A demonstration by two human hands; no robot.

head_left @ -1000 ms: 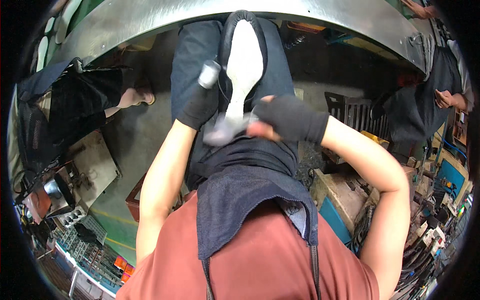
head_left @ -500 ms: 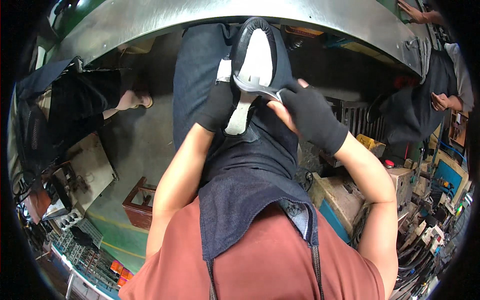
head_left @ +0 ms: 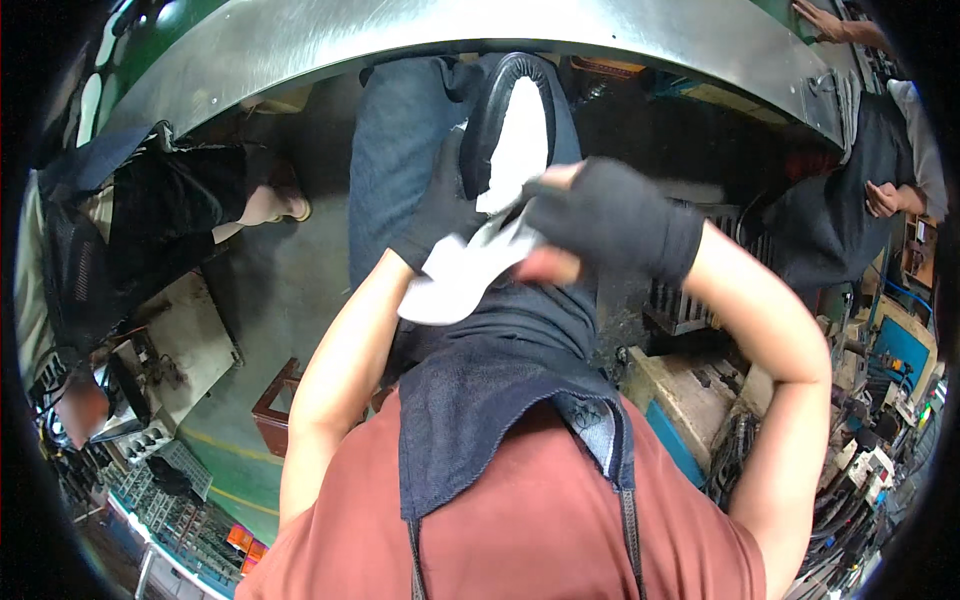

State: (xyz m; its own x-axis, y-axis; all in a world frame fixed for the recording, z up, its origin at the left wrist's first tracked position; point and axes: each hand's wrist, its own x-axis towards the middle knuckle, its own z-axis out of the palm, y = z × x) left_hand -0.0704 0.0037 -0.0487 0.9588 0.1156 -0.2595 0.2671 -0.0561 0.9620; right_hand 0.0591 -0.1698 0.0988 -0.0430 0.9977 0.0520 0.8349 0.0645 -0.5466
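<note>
Black-gloved hands, left hand (head_left: 440,215) and right hand (head_left: 610,215), both grasp a white insole (head_left: 465,270) in the lap, its long axis slanting from lower left up toward the black shoe (head_left: 505,120) just beyond, with the left hand beneath it

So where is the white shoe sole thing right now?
In the head view the white insole sits near the middle, over the person's lap, pinched between the gloved left hand and right hand, just below the black shoe.

Matt white insole (head_left: 455,280), brushed-metal bench edge (head_left: 420,35)
</note>
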